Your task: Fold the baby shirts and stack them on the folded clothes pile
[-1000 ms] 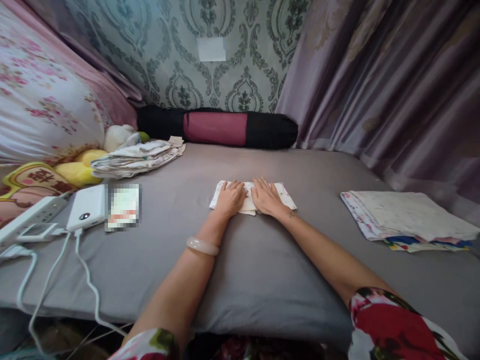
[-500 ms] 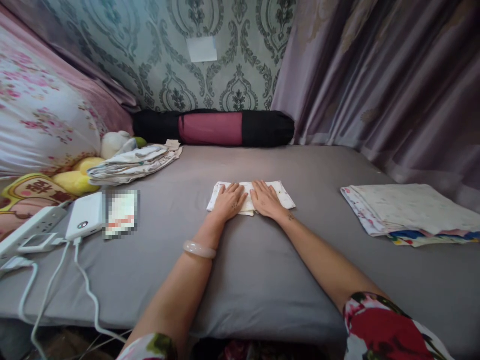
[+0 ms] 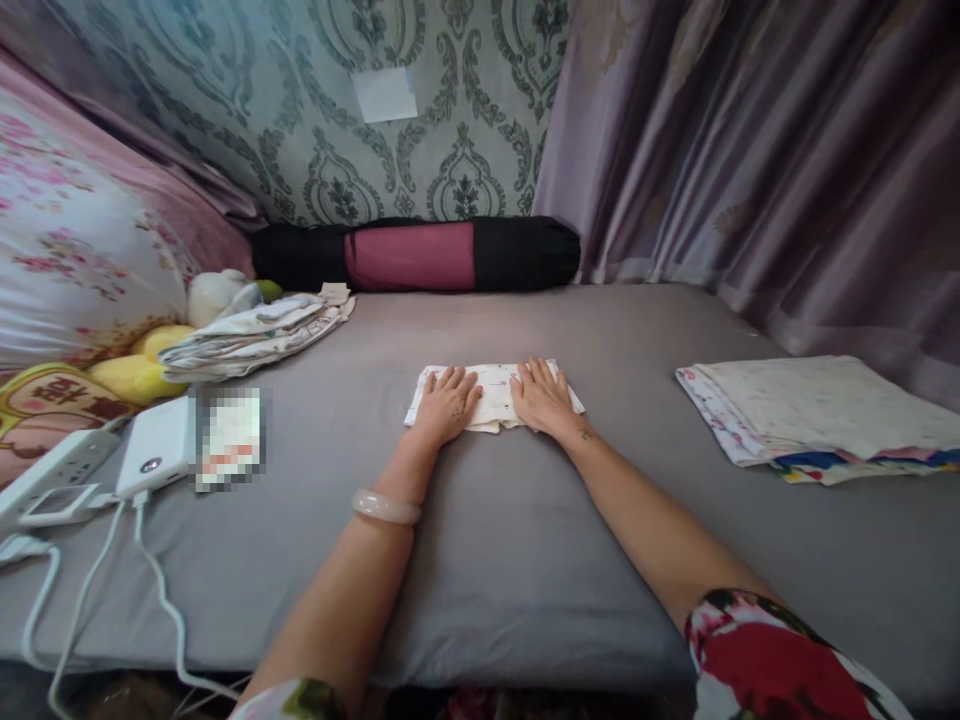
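A small folded white cloth (image 3: 496, 392) with a faint print lies flat on the grey bedsheet (image 3: 510, 540), in the middle of the view. My left hand (image 3: 448, 402) rests palm down on its left part, fingers stretched out. On its right part lies my right hand (image 3: 541, 396), also flat with the fingers extended. A strip of the cloth shows between the two hands; the areas under my palms are hidden. Neither hand grips anything.
To the right lies a stack of folded cloths (image 3: 810, 405). On the left are a pile of light cloths (image 3: 259, 335), a power bank (image 3: 156, 445), a power strip (image 3: 60, 470) and white cables. A black and maroon roll bag (image 3: 412, 255) lies along the wall.
My hands have moved apart across the cloth, the right one sliding right, so more of its middle shows. The view has shifted slightly.
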### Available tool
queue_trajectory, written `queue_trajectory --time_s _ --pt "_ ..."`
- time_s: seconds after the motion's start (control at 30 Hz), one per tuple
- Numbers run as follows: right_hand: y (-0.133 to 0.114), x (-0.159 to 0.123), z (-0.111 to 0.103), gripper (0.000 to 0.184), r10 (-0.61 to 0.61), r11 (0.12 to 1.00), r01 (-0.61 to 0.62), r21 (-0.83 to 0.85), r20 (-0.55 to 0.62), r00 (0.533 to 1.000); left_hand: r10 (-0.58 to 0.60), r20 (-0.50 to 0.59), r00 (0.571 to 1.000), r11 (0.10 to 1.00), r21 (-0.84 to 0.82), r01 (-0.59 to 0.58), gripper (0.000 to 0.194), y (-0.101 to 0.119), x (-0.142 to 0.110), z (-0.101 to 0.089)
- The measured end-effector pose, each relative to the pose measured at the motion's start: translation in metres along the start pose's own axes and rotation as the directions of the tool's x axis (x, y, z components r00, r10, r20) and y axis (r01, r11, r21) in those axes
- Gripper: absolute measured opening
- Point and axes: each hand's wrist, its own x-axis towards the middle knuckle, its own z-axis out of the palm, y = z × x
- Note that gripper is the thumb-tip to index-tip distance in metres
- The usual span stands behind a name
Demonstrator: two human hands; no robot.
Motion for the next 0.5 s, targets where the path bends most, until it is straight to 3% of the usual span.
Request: queue_trajectory --time_s 0.23,0.4,0.5 --pt "0.002 0.003 0.0 0.057 0.007 0.999 -0.008 0.052 0.018 1.0 0.01 -0.012 1.0 0.999 -0.038 -0.01 0.043 -0.005 0.003 0.003" --pt "0.023 0.012 -0.014 0.05 -0.03 0.985 0.031 0.167 -0.009 1.0 0.029 -0.042 0.999 0.991 -0.127 -0.034 0.039 -0.023 0.011 0.006" --pt "0.044 0.01 -0.026 0.047 0.102 0.98 -0.094 0.177 -0.036 0.994 -0.046 -0.1 0.994 0.989 -0.144 0.032 0.039 -0.043 0.009 0.002"
